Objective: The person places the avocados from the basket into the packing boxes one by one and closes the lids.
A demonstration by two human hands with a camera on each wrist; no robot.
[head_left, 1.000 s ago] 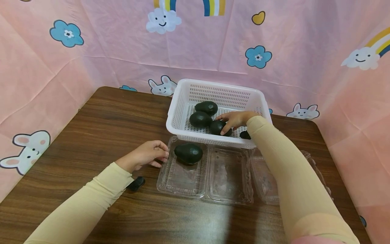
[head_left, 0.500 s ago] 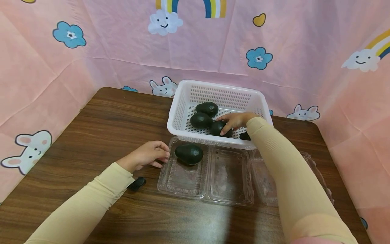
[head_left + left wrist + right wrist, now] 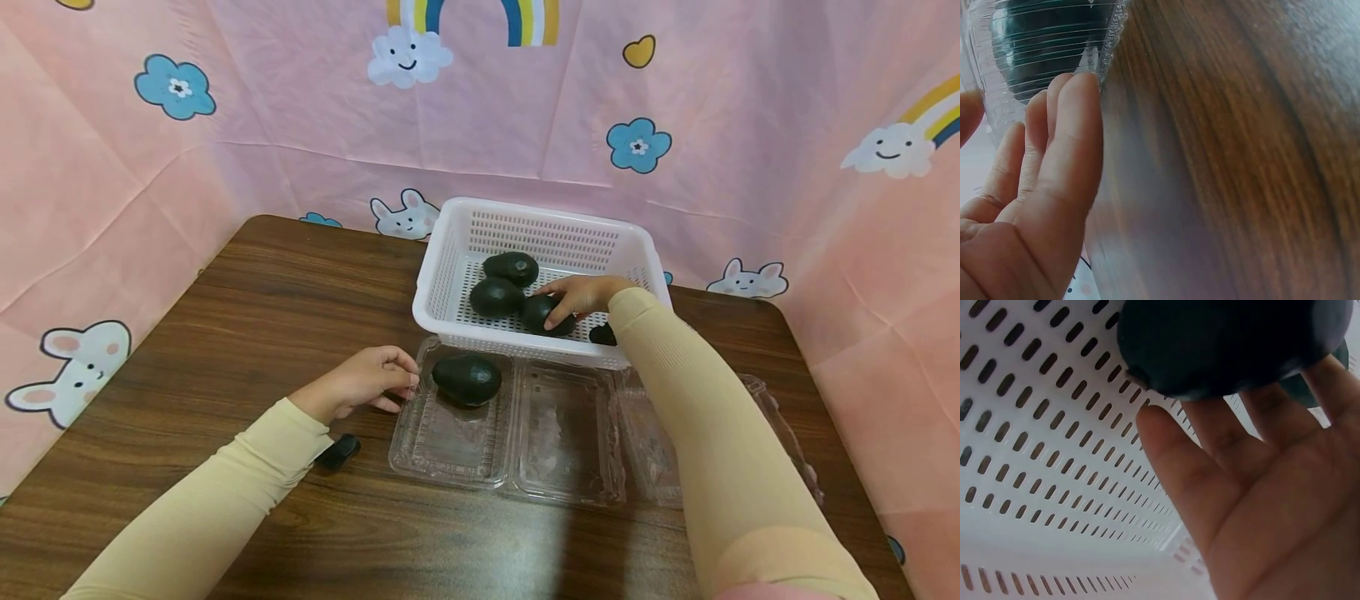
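Observation:
My right hand reaches into the white slotted basket and grips a dark green avocado, thumb on the near side. In the right wrist view the avocado lies against the fingers, close to the basket wall. Two more avocados, one behind and one to its left, lie in the basket. My left hand is at the left edge of a clear plastic tray, fingertips right at its ribbed side wall. One avocado rests inside that tray.
A second clear tray compartment adjoins the first on the right. More clear plastic packaging lies partly behind the right sleeve. Small black objects show under both wrists. A printed pink cloth surrounds the wooden table.
The whole view has shifted slightly. My right hand keeps its hold on the avocado, which has turned or shifted very little; my left hand stays at the tray edge.

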